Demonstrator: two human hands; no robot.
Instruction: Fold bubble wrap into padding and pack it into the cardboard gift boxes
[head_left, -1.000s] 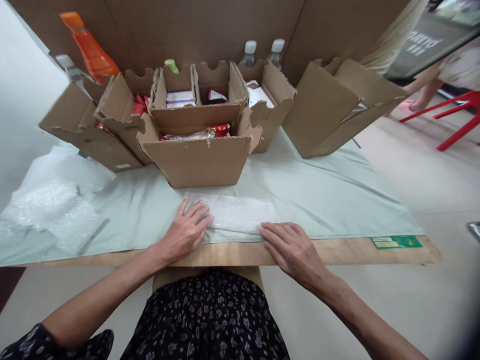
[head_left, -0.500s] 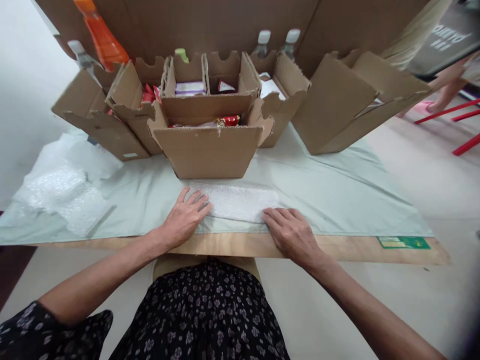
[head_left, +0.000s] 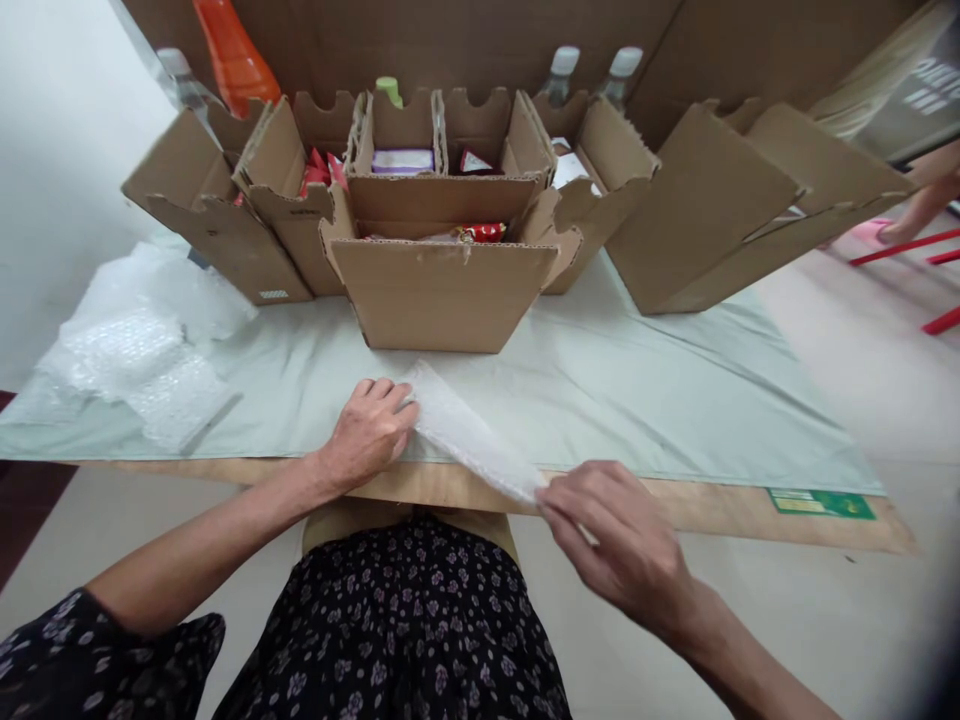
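Note:
A folded strip of bubble wrap slants between my two hands, its far-left end on the green cloth and its near-right end at the table edge. My left hand is closed on the left end, fingers curled over it. At the other end, my right hand pinches the tip between thumb and fingers, just in front of the wooden edge. An open cardboard box with red-wrapped items stands right behind the strip.
Loose bubble wrap is heaped on the left. Several open cardboard boxes line the back, including a large one at right. An orange bottle and clear bottles stand behind them. A green card lies at the right edge.
The strip lay flat and level; now it is slanted and narrower. My right hand has drawn its end toward me, and my left fingers have curled around the other end.

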